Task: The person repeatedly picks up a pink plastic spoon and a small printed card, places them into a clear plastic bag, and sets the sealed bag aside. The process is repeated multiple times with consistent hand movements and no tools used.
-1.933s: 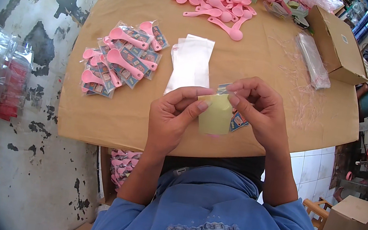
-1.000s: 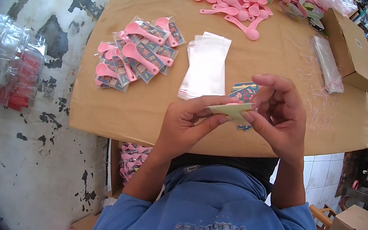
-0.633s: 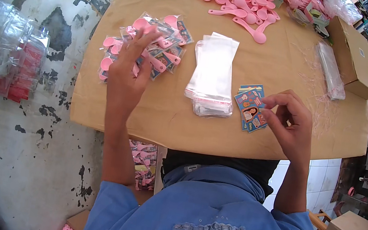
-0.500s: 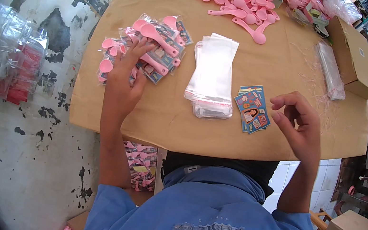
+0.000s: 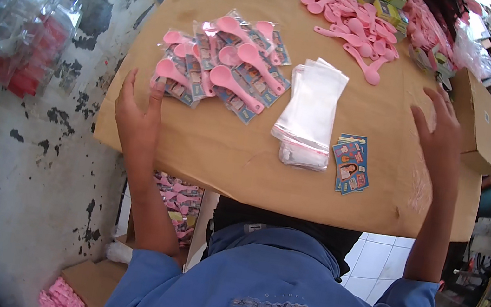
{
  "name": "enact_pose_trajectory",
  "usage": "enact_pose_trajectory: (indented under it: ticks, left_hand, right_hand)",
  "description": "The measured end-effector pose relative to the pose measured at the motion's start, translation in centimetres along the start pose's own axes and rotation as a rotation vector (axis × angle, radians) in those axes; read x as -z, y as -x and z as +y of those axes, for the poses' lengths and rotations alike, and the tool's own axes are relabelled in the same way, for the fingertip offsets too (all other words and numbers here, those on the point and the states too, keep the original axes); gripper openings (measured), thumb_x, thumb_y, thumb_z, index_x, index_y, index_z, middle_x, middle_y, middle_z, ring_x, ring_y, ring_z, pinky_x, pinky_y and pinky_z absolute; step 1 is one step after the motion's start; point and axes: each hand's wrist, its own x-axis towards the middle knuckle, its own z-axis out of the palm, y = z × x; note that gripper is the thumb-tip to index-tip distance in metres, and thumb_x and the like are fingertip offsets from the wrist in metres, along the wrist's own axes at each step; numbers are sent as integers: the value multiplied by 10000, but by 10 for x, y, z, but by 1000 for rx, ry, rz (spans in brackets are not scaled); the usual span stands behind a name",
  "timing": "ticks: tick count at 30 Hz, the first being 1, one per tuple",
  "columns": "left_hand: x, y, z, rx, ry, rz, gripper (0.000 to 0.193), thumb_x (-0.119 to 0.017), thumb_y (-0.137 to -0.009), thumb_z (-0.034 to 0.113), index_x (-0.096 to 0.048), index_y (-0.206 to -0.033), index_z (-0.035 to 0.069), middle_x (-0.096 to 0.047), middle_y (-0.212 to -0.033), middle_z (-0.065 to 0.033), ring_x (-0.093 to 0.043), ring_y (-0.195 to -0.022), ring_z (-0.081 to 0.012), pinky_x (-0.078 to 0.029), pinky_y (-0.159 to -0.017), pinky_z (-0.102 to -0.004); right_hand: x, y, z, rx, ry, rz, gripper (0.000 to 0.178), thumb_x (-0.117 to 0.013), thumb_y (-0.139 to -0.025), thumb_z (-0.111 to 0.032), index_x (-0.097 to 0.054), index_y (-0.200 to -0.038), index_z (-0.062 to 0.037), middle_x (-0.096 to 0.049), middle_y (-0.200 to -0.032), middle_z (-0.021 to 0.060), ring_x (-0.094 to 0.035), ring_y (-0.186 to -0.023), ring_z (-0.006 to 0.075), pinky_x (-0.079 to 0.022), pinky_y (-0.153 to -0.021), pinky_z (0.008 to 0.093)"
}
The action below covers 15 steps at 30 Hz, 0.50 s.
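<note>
My left hand [image 5: 139, 114] is open at the table's left side, fingers apart, close beside a heap of bagged pink spoons with cards [image 5: 230, 87]. Nothing is in it. My right hand [image 5: 439, 129], also open and holding nothing, hovers over the right part of the table with thumb and fingers spread. Between the hands lies a stack of clear plastic bags [image 5: 311, 109], slightly fanned. To the right of the bags sits a small pile of blue printed cards [image 5: 352, 164]. Loose pink measuring spoons [image 5: 359, 24] are heaped at the far side.
Brown paper covers the table [image 5: 223, 169]. At its right edge stands a cardboard box [image 5: 475, 119], with yellow-green card bundles [image 5: 390, 0] and bagged pink items [image 5: 428, 31] farther back. Plastic bags [image 5: 26, 35] hang by the left wall. Below the table, a box holds packed pink spoons [image 5: 180, 198].
My left hand has drawn back from the bagged spoons toward the left edge and opened. My right hand has moved away from the cards, farther out and right. The view has shifted.
</note>
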Motion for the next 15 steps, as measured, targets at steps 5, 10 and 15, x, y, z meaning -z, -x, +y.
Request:
enact_pose_trajectory:
  ticks: [5,10,15]
  left_hand:
    - [-4,0,-49,161,-277,-130,808,-654,-970,554,-470,-1467,-56,-450,-1544,-289,-416,-1466,-375,-319,-1199,-458]
    - [-29,-4,-32,46,-489,-176,825,-609,-979,597,-475,-1438,-76,-446,-1519,-305,-355,-1466,-428,-257,-1216,-434]
    - [-37,-36,-34,28,79,-323,805,-637,-966,583,-489,-1382,-90,-474,-1476,-302,-461,-1379,-416,-308,-1171,-503]
  right_hand:
    - [-47,-13,-121,391,-352,-200,799,-813,-857,-330,-440,-1540,-147,-345,-1616,239,-312,-1511,406,-298,-1218,497]
    - [-129,-40,-195,599,-286,-142,1012,-743,-818,-660,-313,-1602,-186,-303,-1605,318,-231,-1491,571,-280,-1190,631]
    - [-185,-105,-222,519,-311,-280,1146,-695,-715,-840,-313,-1600,-220,-312,-1606,306,-239,-1468,611,-278,-1168,675]
